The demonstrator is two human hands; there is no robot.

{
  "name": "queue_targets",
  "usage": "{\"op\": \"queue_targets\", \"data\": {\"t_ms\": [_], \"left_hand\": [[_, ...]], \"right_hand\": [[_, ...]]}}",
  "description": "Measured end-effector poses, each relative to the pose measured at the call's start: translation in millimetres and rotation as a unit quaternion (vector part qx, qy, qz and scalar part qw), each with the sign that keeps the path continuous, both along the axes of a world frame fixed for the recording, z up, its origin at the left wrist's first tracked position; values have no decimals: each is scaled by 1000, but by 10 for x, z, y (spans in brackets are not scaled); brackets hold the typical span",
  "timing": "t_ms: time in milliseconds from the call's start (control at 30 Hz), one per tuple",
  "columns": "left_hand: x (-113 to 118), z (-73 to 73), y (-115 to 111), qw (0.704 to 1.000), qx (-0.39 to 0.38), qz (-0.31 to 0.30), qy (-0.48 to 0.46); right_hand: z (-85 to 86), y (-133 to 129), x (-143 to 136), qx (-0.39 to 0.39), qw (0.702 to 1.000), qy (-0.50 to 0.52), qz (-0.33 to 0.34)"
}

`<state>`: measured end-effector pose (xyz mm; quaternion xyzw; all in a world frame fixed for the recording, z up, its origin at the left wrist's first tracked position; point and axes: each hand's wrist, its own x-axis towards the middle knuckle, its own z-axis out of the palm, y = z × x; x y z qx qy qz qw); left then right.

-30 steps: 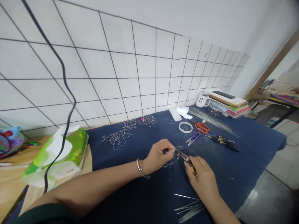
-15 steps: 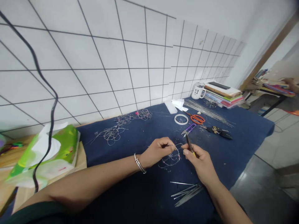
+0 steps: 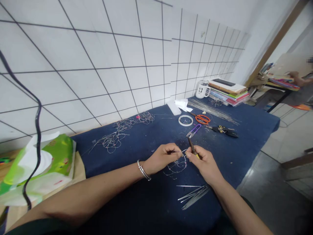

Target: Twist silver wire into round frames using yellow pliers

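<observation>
Left arm: enters from the lower left, forearm slanting up and across to the middle of the blue cloth. Silver bracelet at the wrist. Left hand turned with its back largely toward the camera, fingers curled, thumb and forefinger pinched together on the beaded wire piece. Grip closed at the fingertips.

Right arm: enters from the lower right, forearm angled up and to the left. Right hand closed around the pliers; dark nose tilted up and leftward, clear of the wire, yellow handle partly covered by the fingers. Thumb and forefinger tips brought together beside the wire's upper right end; whether they pinch it cannot be made out.

Wire piece: loose rounded loops with small pink beads, in front of the person between the two hands, hanging below the left fingertips. Contact with the cloth uncertain.

Near the hands: short straight wires bundled on the cloth, just left of the right forearm. Beyond the pliers: purple snips, then orange scissors, with a white ring-shaped dish to their left. Tangled wire lies farther left, apart from both hands.
</observation>
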<state>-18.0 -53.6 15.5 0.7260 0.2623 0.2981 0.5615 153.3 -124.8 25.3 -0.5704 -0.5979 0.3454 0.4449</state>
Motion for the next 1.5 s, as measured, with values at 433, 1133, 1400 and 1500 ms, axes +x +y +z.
{"op": "queue_targets", "data": {"t_ms": [433,1133,1400,1500], "left_hand": [[-1,-3,17,989,-86,-109,-43],[55,-45,-34,982,-121,-137,-49],[49,-64,-31,992,-77,-97,-16],[45,-80,-17,994,-79,-71,-12]], "right_hand": [[-26,-12,25,35,996,-71,-37],[-31,12,-12,48,992,-103,-49],[-26,44,-57,54,988,-130,-67],[-36,71,-69,54,985,-145,-73]]}}
